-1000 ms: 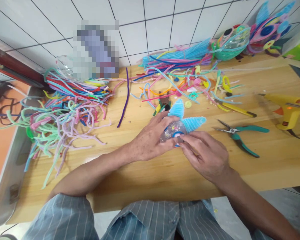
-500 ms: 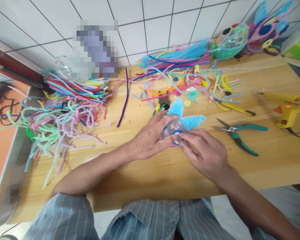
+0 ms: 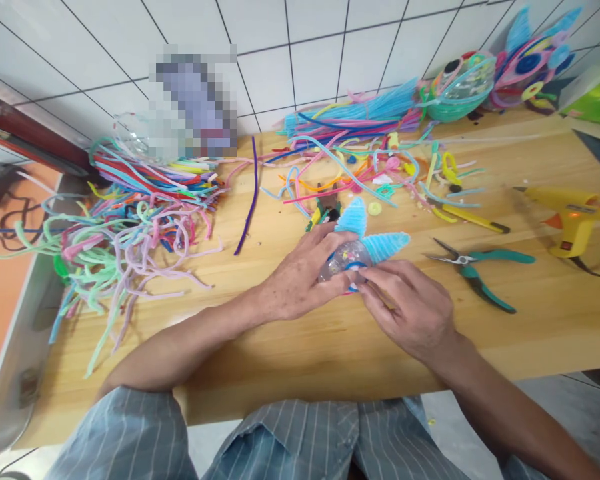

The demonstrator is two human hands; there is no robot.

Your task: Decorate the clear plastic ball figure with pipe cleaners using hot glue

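Observation:
My left hand [image 3: 303, 273] is closed around a clear plastic ball [image 3: 344, 257] with colourful bits on or in it. Two light-blue ears [image 3: 387, 247] made of pipe cleaner stick out from its far right side. On the near side of the ball sits a blue ring with a pale centre [image 3: 356, 268]. My right hand [image 3: 415, 303] pinches at the edge of this ring with thumb and fingertips; the fingers partly cover it. Just beyond the left hand lie pliers with dark jaws and green-yellow handles [image 3: 325, 208].
Heaped pipe cleaners [image 3: 145, 233] cover the table's left. Blue bundles [image 3: 360, 110] and loose pieces lie at the back, beside a decorated ball [image 3: 463, 87]. Teal-handled pliers [image 3: 480, 260], a yellow cutter [image 3: 473, 217] and a yellow glue gun [image 3: 573, 213] are at right. A purple pipe cleaner [image 3: 250, 197] lies alone.
Both hands and the ball stay in nearly the same place. The right fingertips shift very slightly at the blue ring.

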